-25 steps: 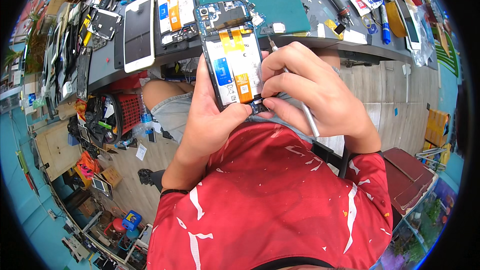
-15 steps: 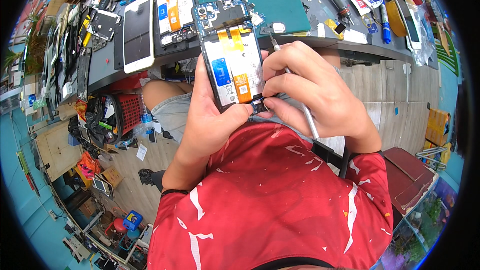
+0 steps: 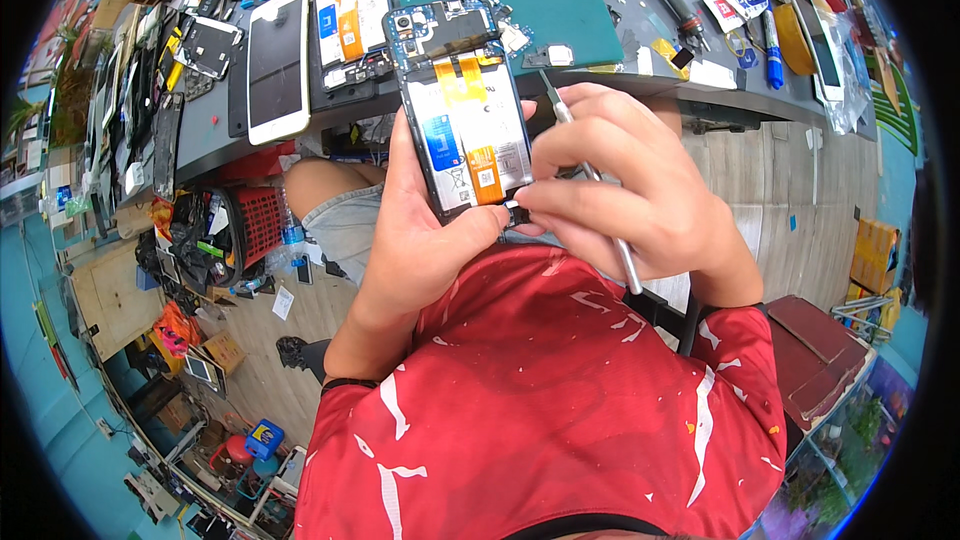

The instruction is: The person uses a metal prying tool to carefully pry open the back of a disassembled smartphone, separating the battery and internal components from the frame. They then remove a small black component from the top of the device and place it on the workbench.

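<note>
My left hand (image 3: 420, 240) grips an opened phone (image 3: 447, 90) upright, thumb at its lower edge; orange ribbon cables, a battery with a blue label and a circuit board show. My right hand (image 3: 640, 190) has a slim silver metal tool (image 3: 625, 260) lodged among its fingers, tip pointing up to the desk, while its fingertips press at the phone's bottom right corner. What exactly those fingertips pinch there is too small to make out.
A cluttered grey desk (image 3: 210, 135) holds a green mat (image 3: 560, 10), another opened phone (image 3: 350, 20), a white tablet (image 3: 277, 70), a screwdriver (image 3: 670, 5) and a blue marker (image 3: 774, 55). Below left sits a red basket (image 3: 258, 220).
My right hand's fingers have shifted down and left over the phone's lower corner, and the metal tool has slid slightly lower. My left hand and the phone have barely moved.
</note>
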### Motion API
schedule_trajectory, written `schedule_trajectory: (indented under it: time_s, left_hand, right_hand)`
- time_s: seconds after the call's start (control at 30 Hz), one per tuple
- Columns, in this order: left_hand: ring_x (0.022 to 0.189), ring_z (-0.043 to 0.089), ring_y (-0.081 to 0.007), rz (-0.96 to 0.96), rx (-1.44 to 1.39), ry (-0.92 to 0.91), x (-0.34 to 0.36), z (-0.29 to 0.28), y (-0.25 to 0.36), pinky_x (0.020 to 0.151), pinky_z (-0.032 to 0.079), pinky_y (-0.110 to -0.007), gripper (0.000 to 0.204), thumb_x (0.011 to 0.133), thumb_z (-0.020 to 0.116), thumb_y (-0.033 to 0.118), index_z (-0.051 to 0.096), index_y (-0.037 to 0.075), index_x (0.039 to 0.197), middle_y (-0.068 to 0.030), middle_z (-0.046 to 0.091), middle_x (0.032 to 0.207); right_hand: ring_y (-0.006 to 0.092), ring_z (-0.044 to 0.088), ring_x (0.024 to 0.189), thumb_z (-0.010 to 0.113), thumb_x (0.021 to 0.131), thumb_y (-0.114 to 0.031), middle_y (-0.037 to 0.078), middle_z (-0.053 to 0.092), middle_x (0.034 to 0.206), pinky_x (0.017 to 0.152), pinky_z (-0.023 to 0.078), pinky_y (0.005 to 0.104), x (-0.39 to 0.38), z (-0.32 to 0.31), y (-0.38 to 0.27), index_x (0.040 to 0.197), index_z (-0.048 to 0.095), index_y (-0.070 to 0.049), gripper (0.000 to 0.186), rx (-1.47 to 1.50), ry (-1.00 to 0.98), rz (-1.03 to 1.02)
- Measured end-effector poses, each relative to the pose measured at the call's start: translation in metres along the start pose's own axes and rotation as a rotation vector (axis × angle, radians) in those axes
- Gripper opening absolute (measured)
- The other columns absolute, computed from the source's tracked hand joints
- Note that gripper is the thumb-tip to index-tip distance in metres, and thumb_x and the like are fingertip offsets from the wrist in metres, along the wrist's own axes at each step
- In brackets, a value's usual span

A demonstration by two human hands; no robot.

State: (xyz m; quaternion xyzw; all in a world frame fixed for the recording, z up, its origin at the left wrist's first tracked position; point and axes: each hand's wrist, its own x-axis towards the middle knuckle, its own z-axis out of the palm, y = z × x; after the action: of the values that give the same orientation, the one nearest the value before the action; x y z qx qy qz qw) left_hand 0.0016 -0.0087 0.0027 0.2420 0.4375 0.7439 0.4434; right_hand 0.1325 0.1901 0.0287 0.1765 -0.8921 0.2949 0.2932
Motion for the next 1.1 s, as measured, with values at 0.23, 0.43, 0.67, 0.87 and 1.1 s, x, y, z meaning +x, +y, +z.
schedule_trajectory:
  time_s: [0.23,0.43,0.67,0.87,1.1]
  left_hand:
    - [0.145,0.065,-0.0407,0.021,-0.072,0.081,0.003,0.004,0.012,0.121,0.055,-0.051,0.096,0.086,0.067,-0.005,0.025,0.000,0.172,-0.0372,0.052,0.164]
    - [0.137,0.070,-0.0415,0.059,-0.068,0.066,0.000,0.003,0.011,0.118,0.058,-0.050,0.092,0.088,0.065,-0.005,0.027,-0.001,0.171,-0.0379,0.050,0.165]
    - [0.135,0.071,-0.0431,0.035,-0.134,0.075,-0.002,0.004,0.013,0.116,0.059,-0.052,0.089,0.088,0.065,-0.005,0.029,-0.002,0.169,-0.0379,0.049,0.166]
    - [0.132,0.072,-0.0437,-0.004,-0.164,0.065,-0.003,0.009,0.019,0.115,0.060,-0.052,0.088,0.088,0.066,-0.004,0.030,-0.002,0.169,-0.0377,0.050,0.166]
    - [0.136,0.070,-0.0435,-0.011,-0.164,0.076,-0.003,0.013,0.023,0.118,0.058,-0.052,0.088,0.088,0.065,-0.004,0.029,-0.001,0.169,-0.0385,0.049,0.166]
  right_hand:
    - [0.0291,0.065,0.094,0.093,0.077,-0.020,0.008,0.071,0.113,0.104,0.061,0.0568,-0.001,0.003,0.000,0.115,0.085,-0.003,0.043,-0.141,-0.001,-0.081]
    - [0.0254,0.064,0.092,0.091,0.077,-0.018,0.006,0.071,0.111,0.103,0.063,0.0554,-0.003,0.009,-0.003,0.115,0.085,-0.003,0.041,-0.245,0.041,-0.132]
    - [0.0218,0.064,0.092,0.090,0.076,-0.014,0.002,0.070,0.108,0.102,0.065,0.0537,-0.006,0.012,-0.003,0.110,0.087,-0.004,0.035,-0.313,0.064,-0.180]
    - [0.0202,0.066,0.089,0.089,0.077,-0.011,0.000,0.070,0.107,0.101,0.066,0.0520,-0.009,0.018,-0.007,0.108,0.087,-0.003,0.032,-0.384,0.134,-0.208]
    - [0.0203,0.067,0.087,0.085,0.078,-0.012,0.001,0.073,0.109,0.097,0.068,0.0506,-0.010,0.016,-0.006,0.106,0.085,0.000,0.030,-0.385,0.116,-0.281]
